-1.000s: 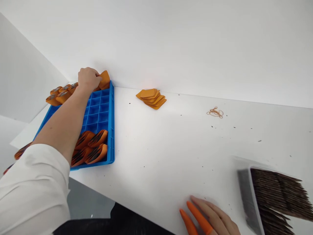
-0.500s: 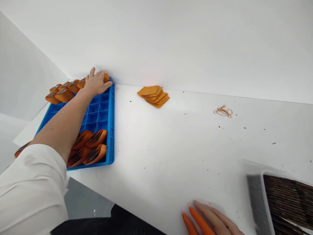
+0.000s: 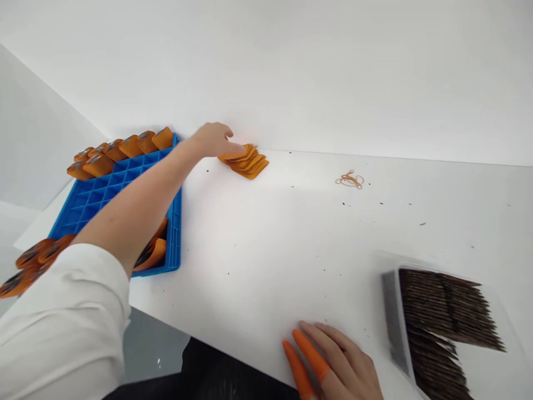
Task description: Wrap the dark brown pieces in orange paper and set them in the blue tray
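My left hand [image 3: 215,140] is at the left edge of a fanned stack of orange paper envelopes [image 3: 249,163] near the wall. Its thumb lies over the stack and another finger points up apart from it; the remaining fingers are hidden. Nothing shows in its grip. My right hand [image 3: 337,361] rests on the white table [image 3: 258,239] at the bottom, fingers stretched out, with orange finger covers on two of them. It holds nothing. Under my left forearm stands a blue divided tray [image 3: 175,239], with orange pouches [image 3: 130,146] filled with dark pieces in its back and front compartments.
At lower right stands a clear plastic box [image 3: 393,311] with rows of thin dark brown sheets [image 3: 433,303]. A small tangle of rubber bands [image 3: 350,179] lies right of the stack. Dark flecks dot the table. A white wall [image 3: 291,72] rises behind.
My left hand has moved right from the pouches at the tray's back corner to the envelope stack. The view has shifted, bringing more of the plastic box and my right hand into sight.
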